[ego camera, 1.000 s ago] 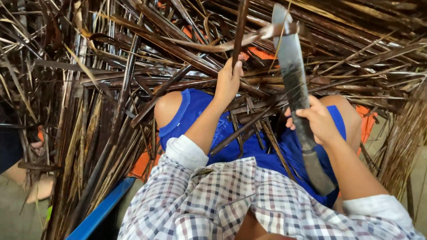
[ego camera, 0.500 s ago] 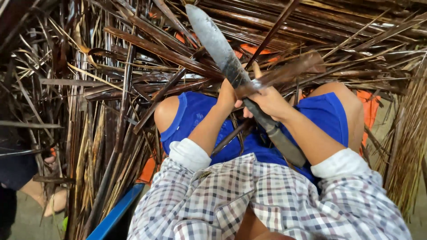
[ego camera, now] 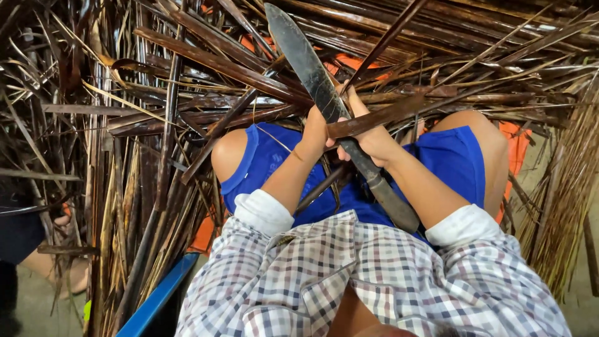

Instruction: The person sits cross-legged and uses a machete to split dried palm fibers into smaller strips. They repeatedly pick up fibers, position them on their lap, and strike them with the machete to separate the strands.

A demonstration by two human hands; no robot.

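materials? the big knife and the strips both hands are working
Knife blade: looks like steel, dull grey, mottled dark, no shine; probably worn or stained. Handle hidden under the right hand.
Strip held by the left hand: dried plant stalk or leaf rib, brown, glossy, fibrous lengthwise. Which plant, cannot tell.

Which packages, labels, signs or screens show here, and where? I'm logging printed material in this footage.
None in view: no package, label, sign or screen.
The left hand and right hand grip a long dark knife and a brown leaf strip, above a heap of dry brown stalks.
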